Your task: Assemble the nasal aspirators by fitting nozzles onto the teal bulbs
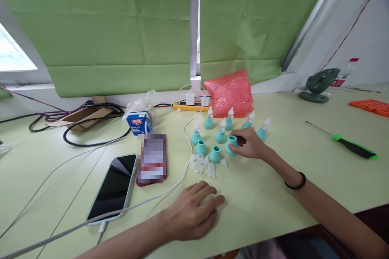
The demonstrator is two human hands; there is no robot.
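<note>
My right hand [251, 143] grips a teal rubber bulb [231, 145] with an open round neck, its thumb and fingers around the side. Left of it stand two more open teal bulbs [215, 154], [201, 146]. Behind these, several teal bulbs [221, 134] carry clear pointed tips. Small translucent plastic pieces [199, 166] lie in a loose pile in front, with a cone-shaped tip [224, 164] beside them. My left hand [194, 210] rests on the table nearer to me, fingers loosely bent and apart, holding nothing.
Two phones [114, 188], [152, 160] lie on the left, with a white cable crossing the table. A blue milk carton [139, 123], a yellow power strip [191, 106] and red bubble wrap [232, 95] stand behind. A screwdriver [349, 143] and a green fan [320, 85] are on the right.
</note>
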